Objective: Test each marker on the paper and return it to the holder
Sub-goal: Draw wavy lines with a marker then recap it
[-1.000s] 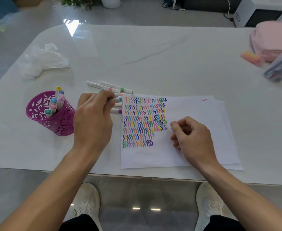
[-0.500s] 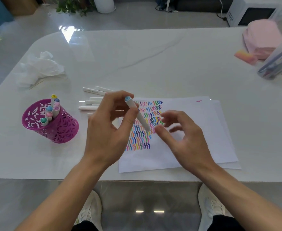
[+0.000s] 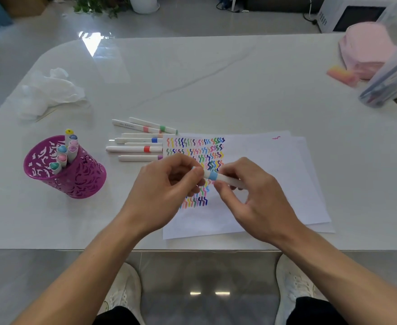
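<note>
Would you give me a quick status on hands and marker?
Left hand, right hand both pinching white marker with light-blue band. Held above scribbled white paper. Purple cut-out holder off left, nothing between.

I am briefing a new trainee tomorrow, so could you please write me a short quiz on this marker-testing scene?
1. True or false: the purple holder is empty.
2. The marker gripped by the left hand and the right hand has a band that is: A red, B light blue, C green.
3. Fill in: the loose markers lie to the person's ___ of the paper.
Key: 1 false; 2 B; 3 left.
</note>
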